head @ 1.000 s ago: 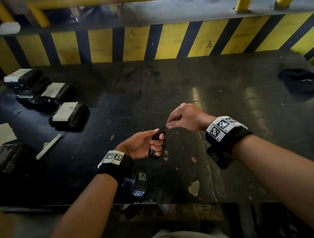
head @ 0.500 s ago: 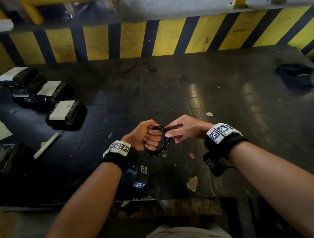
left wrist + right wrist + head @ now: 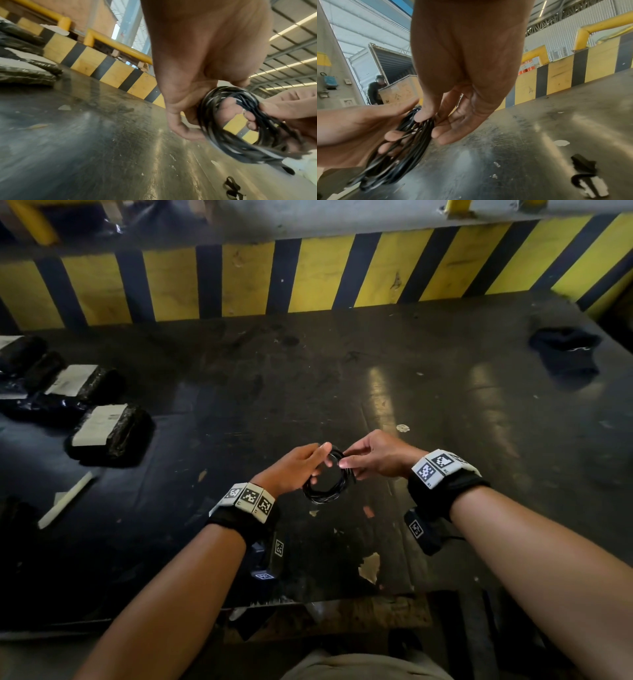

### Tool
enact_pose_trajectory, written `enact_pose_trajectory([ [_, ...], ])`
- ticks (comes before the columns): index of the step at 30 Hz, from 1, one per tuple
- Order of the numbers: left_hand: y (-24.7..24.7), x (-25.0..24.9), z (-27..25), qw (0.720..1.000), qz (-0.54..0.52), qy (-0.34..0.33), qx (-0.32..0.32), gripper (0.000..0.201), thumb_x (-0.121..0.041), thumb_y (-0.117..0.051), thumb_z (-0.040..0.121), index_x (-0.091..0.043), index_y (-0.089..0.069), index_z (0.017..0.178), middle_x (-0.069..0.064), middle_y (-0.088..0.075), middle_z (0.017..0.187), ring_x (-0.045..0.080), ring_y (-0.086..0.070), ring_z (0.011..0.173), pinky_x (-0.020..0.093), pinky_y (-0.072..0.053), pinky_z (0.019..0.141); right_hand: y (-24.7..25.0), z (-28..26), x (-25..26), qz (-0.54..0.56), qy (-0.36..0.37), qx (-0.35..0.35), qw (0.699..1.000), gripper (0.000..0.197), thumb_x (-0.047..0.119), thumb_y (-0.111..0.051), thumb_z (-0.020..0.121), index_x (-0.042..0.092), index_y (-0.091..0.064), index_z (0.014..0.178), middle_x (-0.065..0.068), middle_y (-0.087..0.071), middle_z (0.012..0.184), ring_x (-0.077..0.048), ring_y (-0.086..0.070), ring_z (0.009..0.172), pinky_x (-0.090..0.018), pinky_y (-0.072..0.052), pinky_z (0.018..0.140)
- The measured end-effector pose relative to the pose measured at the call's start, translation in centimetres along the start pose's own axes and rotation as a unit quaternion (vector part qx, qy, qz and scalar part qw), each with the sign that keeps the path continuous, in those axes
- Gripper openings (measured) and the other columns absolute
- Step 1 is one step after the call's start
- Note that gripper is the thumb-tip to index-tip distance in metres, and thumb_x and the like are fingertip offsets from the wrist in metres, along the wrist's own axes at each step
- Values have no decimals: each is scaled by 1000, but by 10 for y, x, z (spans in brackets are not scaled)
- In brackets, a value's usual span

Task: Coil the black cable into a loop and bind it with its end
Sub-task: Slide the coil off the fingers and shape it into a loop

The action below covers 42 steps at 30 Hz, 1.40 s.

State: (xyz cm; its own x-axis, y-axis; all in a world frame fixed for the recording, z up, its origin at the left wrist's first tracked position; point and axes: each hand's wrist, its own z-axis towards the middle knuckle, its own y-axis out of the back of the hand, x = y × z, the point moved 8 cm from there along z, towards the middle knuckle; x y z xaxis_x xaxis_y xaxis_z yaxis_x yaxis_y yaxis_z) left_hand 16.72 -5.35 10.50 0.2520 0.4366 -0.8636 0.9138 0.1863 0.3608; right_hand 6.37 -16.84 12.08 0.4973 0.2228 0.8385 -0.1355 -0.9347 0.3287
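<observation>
Your left hand (image 3: 291, 470) and right hand (image 3: 376, 457) together pinch the coiled black cable (image 3: 327, 481) between them, mid-frame above the table (image 3: 445, 378).

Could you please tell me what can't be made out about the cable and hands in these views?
- Free end of the coiled black cable: hidden by the fingers in every view.
- Right hand grip: right wrist view is motion-blurred.
- Whether the coil is bound: too small in the head view.
- Left hand: its palm hides the contact.
</observation>
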Motion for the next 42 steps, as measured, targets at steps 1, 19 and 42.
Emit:
enact_pose_trajectory([
  [1, -4, -3, 2, 1000, -4, -14, 7, 46, -52, -33, 105, -15, -59, 97, 0, -50, 77, 15, -51, 71, 34, -46, 72, 5, -3, -1, 9, 2, -8, 1000, 28, 20, -76, 90, 1, -76, 111, -29, -74, 110, -21, -72, 85, -28, -63, 77],
  [19, -54, -22, 28, 969, -237, -1, 72, 38, -43, -35, 107, -17, -44, 80, -4, -28, 65, 10, -27, 54, 21, -33, 49, 56, -39, -24, 124, 38, -107, 986, 14, 9, -72, 93, -2, -73, 102, -10, -72, 81, -13, -68, 66, -22, -59, 58],
  [42, -54, -16, 26, 985, -171, 0, 36, 30, -39, -39, 107, -18, -49, 88, -4, -46, 71, 11, -43, 62, 27, -40, 61, 31, -41, -38, 190, -101, 14, 976, 17, 14, -67, 97, 9, -66, 113, -11, -79, 91, -19, -79, 81, -29, -65, 72],
])
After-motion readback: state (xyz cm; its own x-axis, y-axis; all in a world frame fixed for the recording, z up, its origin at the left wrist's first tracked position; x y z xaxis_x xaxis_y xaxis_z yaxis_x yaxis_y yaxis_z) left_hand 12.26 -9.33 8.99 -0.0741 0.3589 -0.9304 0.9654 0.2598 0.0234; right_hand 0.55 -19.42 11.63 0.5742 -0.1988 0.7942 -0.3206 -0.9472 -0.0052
